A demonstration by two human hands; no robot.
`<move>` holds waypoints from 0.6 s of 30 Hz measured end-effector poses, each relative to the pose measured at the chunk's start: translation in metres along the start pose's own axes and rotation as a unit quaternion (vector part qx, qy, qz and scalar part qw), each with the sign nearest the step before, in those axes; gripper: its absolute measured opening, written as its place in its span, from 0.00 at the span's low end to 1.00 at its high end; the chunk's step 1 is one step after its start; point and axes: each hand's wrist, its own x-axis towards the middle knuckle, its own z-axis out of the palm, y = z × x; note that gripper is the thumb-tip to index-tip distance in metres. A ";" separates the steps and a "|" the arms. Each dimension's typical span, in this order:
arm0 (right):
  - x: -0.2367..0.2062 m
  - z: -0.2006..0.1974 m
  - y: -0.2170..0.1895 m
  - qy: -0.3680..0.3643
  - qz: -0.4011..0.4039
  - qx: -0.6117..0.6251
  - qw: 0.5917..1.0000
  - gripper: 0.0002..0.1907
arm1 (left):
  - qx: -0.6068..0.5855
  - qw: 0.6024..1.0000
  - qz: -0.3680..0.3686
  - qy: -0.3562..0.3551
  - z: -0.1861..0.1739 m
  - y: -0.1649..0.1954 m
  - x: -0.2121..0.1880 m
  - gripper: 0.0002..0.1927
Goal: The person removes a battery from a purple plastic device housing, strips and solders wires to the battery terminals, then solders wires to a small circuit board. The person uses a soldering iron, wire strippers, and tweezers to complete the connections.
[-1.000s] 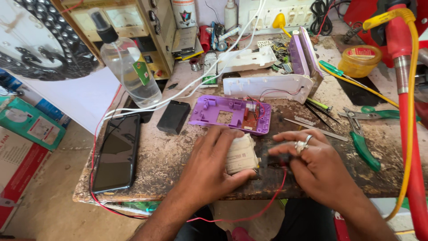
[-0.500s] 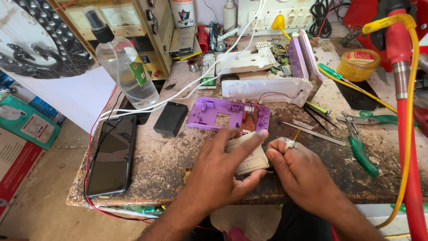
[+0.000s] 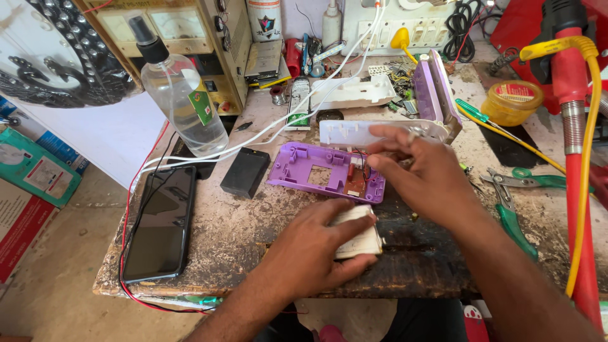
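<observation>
Fingers of the right hand point(image 3: 425, 174) pinch a small part, too small to identify, over the purple casing point(image 3: 326, 172) mid-bench. At six o'clock from it, the left hand point(image 3: 316, 250) clasps a pale block point(image 3: 361, 235); green pliers point(image 3: 512, 212) lie at three o'clock.

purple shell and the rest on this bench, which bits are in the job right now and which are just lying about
In hand:
left hand on cream block
right hand at purple shell

Lying about:
phone
spray bottle
black box
green pliers
yellow jar
</observation>
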 end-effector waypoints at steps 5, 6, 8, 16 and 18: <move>0.009 0.001 0.009 -0.023 0.092 0.158 0.983 0.20 | 0.002 0.999 0.025 -0.034 -0.007 -0.001 0.001 0.26; 0.006 0.001 0.013 -0.010 0.108 0.153 0.982 0.19 | -0.003 0.999 0.030 -0.016 -0.010 0.001 0.001 0.27; -0.004 0.000 0.019 0.010 0.119 0.144 0.982 0.15 | -0.014 0.998 0.024 0.050 -0.012 0.005 0.006 0.22; -0.041 0.000 0.033 0.047 0.065 0.211 0.974 0.11 | -0.135 0.971 -0.122 0.156 0.001 0.004 0.058 0.17; -0.046 0.000 0.033 0.040 0.050 0.209 0.976 0.11 | -0.149 0.972 -0.088 0.161 0.006 0.005 0.058 0.11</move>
